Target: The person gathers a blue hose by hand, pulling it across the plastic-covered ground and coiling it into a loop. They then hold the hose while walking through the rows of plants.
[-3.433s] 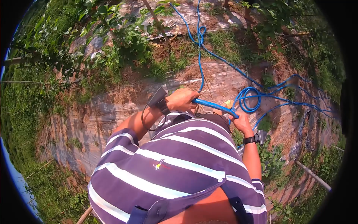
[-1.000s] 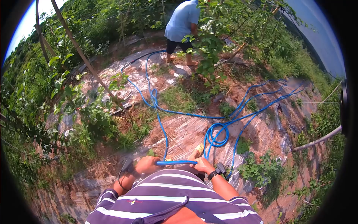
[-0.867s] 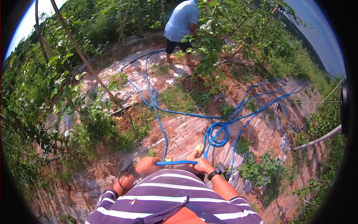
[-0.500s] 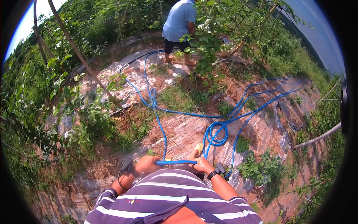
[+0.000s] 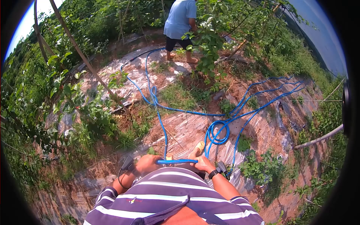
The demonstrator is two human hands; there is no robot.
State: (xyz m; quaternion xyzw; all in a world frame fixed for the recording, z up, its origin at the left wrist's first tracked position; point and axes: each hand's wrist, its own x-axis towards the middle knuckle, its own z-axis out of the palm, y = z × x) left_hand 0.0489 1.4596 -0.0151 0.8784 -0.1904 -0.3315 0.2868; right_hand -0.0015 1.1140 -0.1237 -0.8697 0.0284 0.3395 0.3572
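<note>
A blue hose [image 5: 177, 161] is stretched level between my two hands, close in front of my striped shirt. My left hand [image 5: 148, 164] is closed around its left end of this span. At the other side my right hand [image 5: 204, 164] grips it, thumb toward the middle. From the hands the hose runs down to the ground, where a looped coil [image 5: 218, 133] lies just ahead of my right foot. Another hose length [image 5: 161, 123] goes forward from near my left hand to a small twisted loop.
A person [image 5: 180, 22] in a light blue shirt stands ahead among leafy plants. Wooden poles [image 5: 77, 47] lean at the left. More hose lines [image 5: 262, 107] cross the plastic-covered soil to the right. A low green plant [image 5: 264, 167] grows right of my right hand.
Both hands keep nearly the same place and hold on the hose. The person ahead has shifted very slightly.
</note>
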